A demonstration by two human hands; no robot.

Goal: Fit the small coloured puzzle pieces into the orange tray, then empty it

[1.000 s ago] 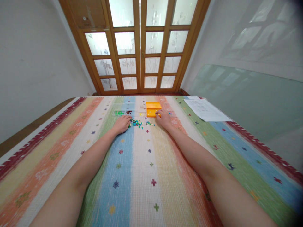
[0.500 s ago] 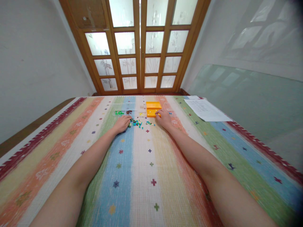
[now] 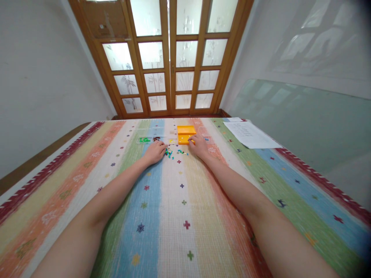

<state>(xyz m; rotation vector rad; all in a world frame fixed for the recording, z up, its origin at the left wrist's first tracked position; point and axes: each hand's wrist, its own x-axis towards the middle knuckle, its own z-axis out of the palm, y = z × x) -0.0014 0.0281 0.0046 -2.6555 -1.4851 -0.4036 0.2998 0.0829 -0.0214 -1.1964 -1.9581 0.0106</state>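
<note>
Near the far part of the table, my left hand (image 3: pixel 155 152) rests palm down over the left side of a pile of small coloured pieces (image 3: pixel 169 154). Its fingers look stretched out and bent a little downward; the fingertips are partly hidden. My right hand (image 3: pixel 198 146) is at the right front of an open orange box (image 3: pixel 186 130), thumb and forefinger close together at its edge. Anything between them is too small to make out. A few more small pieces (image 3: pixel 182 152) lie between the hands, in front of the box.
Behind my left hand stands a clear container with green pieces (image 3: pixel 144 139), dark brown pieces (image 3: pixel 156 138) and yellow pieces (image 3: pixel 171 141). Blue pieces (image 3: pixel 206 139) sit right of the orange box. Paper sheets (image 3: pixel 251 134) lie on the striped tablecloth (image 3: pixel 174 216) at the right.
My left hand has slid right and now covers more of the pile. The right hand stays at the orange box. The whole view has shifted slightly.
</note>
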